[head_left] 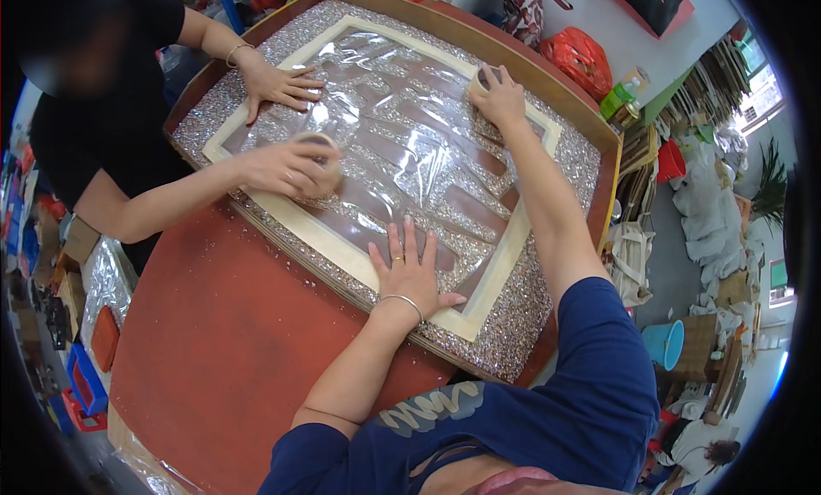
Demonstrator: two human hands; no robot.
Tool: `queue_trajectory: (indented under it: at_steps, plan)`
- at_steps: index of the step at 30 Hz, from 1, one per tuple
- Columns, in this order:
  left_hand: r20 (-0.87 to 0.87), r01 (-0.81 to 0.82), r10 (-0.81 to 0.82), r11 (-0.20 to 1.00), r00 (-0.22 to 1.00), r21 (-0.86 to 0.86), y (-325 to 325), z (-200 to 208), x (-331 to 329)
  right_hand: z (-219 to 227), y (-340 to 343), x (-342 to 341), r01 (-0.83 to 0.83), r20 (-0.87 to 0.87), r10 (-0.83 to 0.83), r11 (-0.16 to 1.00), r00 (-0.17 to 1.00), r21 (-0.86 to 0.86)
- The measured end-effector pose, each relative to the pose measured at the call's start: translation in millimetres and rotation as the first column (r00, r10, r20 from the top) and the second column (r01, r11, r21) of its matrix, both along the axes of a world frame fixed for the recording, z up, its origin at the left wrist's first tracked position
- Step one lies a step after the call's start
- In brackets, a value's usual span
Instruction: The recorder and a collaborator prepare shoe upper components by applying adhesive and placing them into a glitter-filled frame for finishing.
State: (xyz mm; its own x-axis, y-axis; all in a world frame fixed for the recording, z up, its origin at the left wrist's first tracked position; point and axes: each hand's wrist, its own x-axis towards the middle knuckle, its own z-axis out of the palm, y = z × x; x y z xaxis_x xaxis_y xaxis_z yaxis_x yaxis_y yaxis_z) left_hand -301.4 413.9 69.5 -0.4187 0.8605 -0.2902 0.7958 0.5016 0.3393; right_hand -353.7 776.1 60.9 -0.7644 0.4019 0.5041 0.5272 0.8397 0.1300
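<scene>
A clear plastic sheet (428, 153) edged with a cream border (469, 326) lies over a bed of sparkling small stones (513, 324). Through it, glittering areas alternate with smooth brownish patches. My left hand (409, 277) presses flat on the near part of the sheet, fingers spread, a ring and bangle on it. Farther off, near the sheet's far right edge, my right hand (503, 100) is closed around what looks like a tape roll (480, 82), resting on the sheet. Across from me, a co-worker's hand (286, 165) grips a similar roll (323, 165); their other hand (278, 86) lies spread on the sheet.
A wooden-rimmed tray (613, 183) holds the stones, standing on a reddish table (214, 324) with some stones scattered on it. Beyond the far rim are a red plastic bag (577, 63) and a green bottle (619, 99). A blue bucket (664, 345) stands at right.
</scene>
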Motion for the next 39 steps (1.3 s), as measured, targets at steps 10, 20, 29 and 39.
queue_trajectory:
  at_steps: [10, 20, 29, 39]
  plan:
    - [0.024, 0.008, -0.008, 1.000, 1.000, -0.012, 0, -3, -2, -23, -22, -85, -0.177, 0.012, 0.177, 0.975, 0.984, 0.133]
    - [0.054, -0.015, 0.016, 1.000, 0.998, -0.022, -1, 3, -4, -25, -85, -100, -0.384, -0.152, 0.369, 0.920, 0.917, -0.082]
    - [0.055, -0.002, 0.002, 1.000, 0.998, -0.005, 1, 2, 0, -16, -89, -100, -0.277, -0.054, 0.271, 0.941, 0.961, -0.195]
    - [0.081, 0.005, -0.006, 1.000, 0.997, 0.018, 3, 6, -1, 7, -74, -15, -0.232, -0.048, 0.227, 0.943, 0.973, -0.240]
